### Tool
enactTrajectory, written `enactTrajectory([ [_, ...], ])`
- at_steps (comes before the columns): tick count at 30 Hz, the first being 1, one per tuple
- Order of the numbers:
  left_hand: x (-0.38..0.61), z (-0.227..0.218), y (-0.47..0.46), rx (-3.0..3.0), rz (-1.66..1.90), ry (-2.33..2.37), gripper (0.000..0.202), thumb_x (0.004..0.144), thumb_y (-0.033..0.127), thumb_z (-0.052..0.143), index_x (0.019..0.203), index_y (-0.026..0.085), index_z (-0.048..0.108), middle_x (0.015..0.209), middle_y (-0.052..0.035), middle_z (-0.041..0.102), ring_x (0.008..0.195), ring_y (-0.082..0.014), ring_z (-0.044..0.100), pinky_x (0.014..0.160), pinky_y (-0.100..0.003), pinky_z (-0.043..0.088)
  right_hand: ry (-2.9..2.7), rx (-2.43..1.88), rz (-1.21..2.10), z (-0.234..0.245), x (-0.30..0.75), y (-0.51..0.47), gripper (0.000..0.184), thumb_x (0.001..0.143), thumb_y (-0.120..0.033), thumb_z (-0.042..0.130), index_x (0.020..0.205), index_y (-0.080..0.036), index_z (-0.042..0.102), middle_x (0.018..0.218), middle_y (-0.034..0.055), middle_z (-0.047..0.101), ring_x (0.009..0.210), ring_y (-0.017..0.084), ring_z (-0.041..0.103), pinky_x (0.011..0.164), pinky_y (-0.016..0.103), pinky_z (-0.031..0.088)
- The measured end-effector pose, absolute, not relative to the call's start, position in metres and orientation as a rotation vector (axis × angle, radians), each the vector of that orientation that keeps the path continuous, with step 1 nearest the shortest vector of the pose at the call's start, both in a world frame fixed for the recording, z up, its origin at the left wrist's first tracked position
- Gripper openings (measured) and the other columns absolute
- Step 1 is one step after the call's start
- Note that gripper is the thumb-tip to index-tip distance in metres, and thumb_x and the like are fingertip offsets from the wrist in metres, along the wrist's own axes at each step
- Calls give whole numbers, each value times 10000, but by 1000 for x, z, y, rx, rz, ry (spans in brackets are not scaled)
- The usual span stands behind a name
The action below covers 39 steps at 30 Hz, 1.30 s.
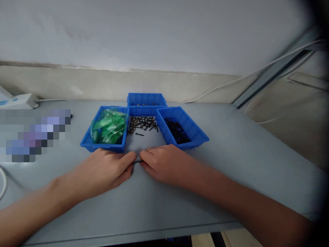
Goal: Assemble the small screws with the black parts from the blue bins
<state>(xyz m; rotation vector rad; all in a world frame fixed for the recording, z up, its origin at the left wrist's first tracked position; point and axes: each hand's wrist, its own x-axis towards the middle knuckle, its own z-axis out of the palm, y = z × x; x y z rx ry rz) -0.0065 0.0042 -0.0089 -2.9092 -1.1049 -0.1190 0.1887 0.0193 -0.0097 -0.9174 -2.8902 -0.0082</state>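
Fingers pinched, my left hand [110, 168] and my right hand [164, 163] meet low over the table, just in front of the blue bins. A thin dark piece [137, 161] spans the small gap between them, with an end in each hand. It is slim like a screw, but the fingers hide its ends and I cannot make out its exact kind. Beyond the hands lies a loose pile of dark screws [144, 123]. One single screw [140, 134] rests apart, nearer to me.
The left blue bin [102, 147] holds clear-and-green plastic packets [110, 127]. Small dark pieces [177, 130] fill part of the right bin [195, 135]. A back bin [146, 98] contains small metallic bits. A white power strip [23, 101] and cable sit at left; a wall stands behind.
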Motion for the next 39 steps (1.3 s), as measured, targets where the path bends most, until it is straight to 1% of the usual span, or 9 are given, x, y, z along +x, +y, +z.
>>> enactTrajectory([
  [5,-7,-9,5,-2920,-68,-1137,136,863,225,344,776,197,444,605,32,545,528,-154,543,481,-284,317,-2891,-915,-35,-9,188,18,88,836,-161,412,788,-165,486,708,5,599,588,124,530,486,270,254],
  [12,-7,-10,5,-2923,-41,-1165,148,869,245,334,784,194,444,611,28,548,536,-164,552,480,-288,328,-2860,-869,-28,-10,188,18,110,847,-187,405,769,-168,482,694,-2,590,583,120,518,478,273,242],
  [23,-7,-11,5,-2979,-75,-1187,216,885,275,301,839,187,494,686,-1,595,611,-182,586,535,-299,381,-2862,-786,4,-6,187,17,147,851,-158,369,757,-163,481,664,8,571,584,113,485,517,266,275],
  [28,-8,-10,5,-2996,-74,-1196,228,888,280,298,872,188,506,715,-7,606,641,-185,595,554,-304,395,-2851,-769,6,-6,187,17,146,849,-159,373,751,-164,481,662,10,572,578,114,480,507,267,265],
  [32,-8,-10,5,-2992,-64,-1193,224,883,277,298,861,192,503,716,-4,605,634,-190,594,546,-311,393,-2853,-783,-16,-6,186,17,153,858,-175,363,763,-165,483,670,16,578,583,115,478,506,264,257],
  [39,-6,-8,4,-2949,-40,-1221,168,859,261,326,789,189,461,634,12,571,552,-176,567,489,-293,350,-2842,-805,-12,-6,187,17,153,855,-184,373,751,-163,483,650,5,562,558,107,466,494,267,243],
])
